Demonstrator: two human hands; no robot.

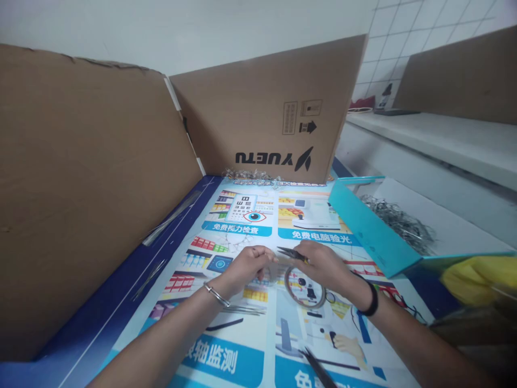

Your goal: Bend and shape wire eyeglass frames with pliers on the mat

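Note:
My left hand (247,267) is closed in a pinch on the end of a thin wire, just left of the plier tips. My right hand (323,265) is wrapped round a pair of needle-nose pliers (291,253) whose jaws point left toward the left fingers. A coil of thin wire (304,288) hangs below the two hands, over the printed poster (242,355) that covers the table. A silver bangle is on my left wrist and a black band on my right.
Brown cardboard sheets (81,178) wall in the left and the back (266,108). A teal box (375,231) holding a heap of wire pieces (398,221) stands at the right. Straight wire pieces (242,309) lie under my left wrist. Another dark tool (319,369) lies near the bottom edge.

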